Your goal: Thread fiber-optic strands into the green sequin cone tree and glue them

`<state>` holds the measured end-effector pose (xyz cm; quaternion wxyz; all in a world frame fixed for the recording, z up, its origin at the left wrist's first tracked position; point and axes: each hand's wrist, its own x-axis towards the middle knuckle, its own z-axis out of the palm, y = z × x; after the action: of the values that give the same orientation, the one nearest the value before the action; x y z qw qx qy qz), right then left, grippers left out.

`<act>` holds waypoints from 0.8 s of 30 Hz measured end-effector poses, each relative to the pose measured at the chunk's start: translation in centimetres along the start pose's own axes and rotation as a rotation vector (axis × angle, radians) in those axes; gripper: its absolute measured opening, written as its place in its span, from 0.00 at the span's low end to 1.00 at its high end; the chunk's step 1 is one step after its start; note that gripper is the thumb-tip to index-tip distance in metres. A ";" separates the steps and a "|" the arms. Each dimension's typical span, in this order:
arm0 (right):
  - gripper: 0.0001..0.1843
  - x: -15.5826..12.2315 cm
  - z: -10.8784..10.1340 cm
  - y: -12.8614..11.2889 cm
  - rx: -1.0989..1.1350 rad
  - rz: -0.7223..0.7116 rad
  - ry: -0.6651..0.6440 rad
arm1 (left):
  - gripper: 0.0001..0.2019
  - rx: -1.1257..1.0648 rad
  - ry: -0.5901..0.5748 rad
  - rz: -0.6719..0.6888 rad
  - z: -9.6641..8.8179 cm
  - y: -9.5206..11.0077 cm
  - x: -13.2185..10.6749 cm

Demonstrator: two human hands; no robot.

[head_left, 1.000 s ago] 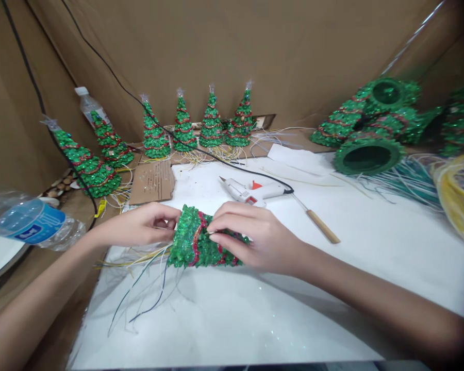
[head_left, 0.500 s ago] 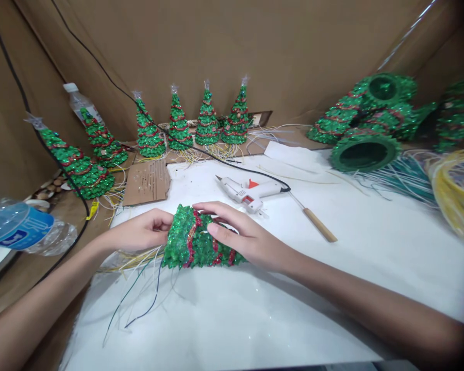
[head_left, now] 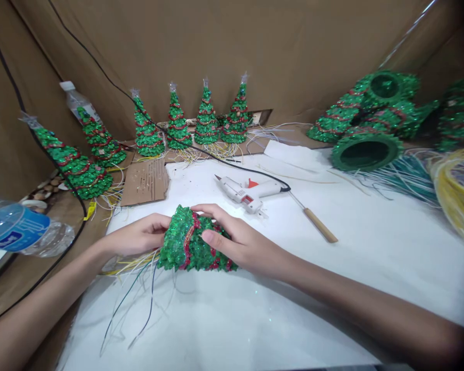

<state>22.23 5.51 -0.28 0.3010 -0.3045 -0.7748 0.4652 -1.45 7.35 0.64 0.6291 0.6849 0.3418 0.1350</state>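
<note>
A small glittery green Christmas tree (head_left: 174, 247) with red garland lies on its side, its base toward the left. My right hand (head_left: 232, 234) is wrapped over its body, thumb on the near side and fingers across the top. My left hand (head_left: 145, 234) is at the base end with curled fingers; their tips are hidden by the tree's rim, so what they pinch does not show. Thin white, yellow and green wires (head_left: 137, 265) trail out from the base onto the white work surface (head_left: 294, 293).
Beyond my hands lie a white glue gun (head_left: 247, 193) and a wooden-handled awl (head_left: 320, 225). Finished trees (head_left: 180, 123) stand along the back; hollow-based ones (head_left: 367, 149) are heaped at right beside wire bundles (head_left: 454, 196). A water bottle (head_left: 23, 226), black cord (head_left: 77, 234) and cardboard piece (head_left: 145, 183) are at left.
The held tree has shifted slightly left along with both hands, and its wires have swung a little. My right hand keeps its grip.
</note>
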 end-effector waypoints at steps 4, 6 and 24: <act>0.24 0.1 0.1 0.1 0.007 0.007 0.013 | 0.14 -0.002 -0.016 -0.001 -0.2 -0.3 -0.1; 0.23 0.1 0.1 0.2 0.022 0.010 0.017 | 0.14 -0.015 -0.025 -0.011 -0.3 -0.4 -0.1; 0.22 0.1 0.2 0.3 0.101 0.060 0.023 | 0.10 -0.068 -0.063 -0.044 -0.6 -0.5 -0.2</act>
<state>22.09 5.60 -0.66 0.3106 -0.3174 -0.7374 0.5089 -2.13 7.66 0.32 0.6653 0.6595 0.3320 0.1112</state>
